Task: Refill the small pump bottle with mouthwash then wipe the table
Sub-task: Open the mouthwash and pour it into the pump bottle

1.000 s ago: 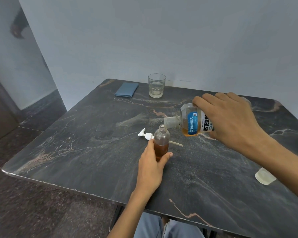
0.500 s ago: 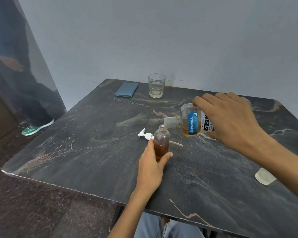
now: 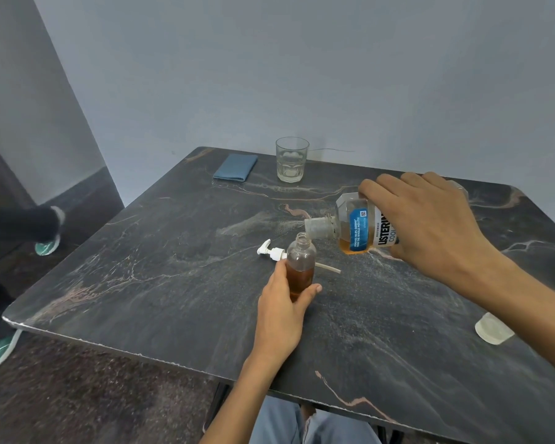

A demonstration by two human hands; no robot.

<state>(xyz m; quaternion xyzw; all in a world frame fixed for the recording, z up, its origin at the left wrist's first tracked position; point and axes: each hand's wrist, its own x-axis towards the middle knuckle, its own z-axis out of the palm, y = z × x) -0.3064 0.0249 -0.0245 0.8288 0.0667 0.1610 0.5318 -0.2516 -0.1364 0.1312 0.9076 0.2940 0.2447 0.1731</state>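
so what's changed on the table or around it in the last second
On the table almost nothing: the right hand still tips the mouthwash over the pump bottle, which the left hand keeps steadying, both in the same spot. Off the table, a passer-by has walked in at the left, green shoes now close. Pump, cloth, glass and cap stayed put.
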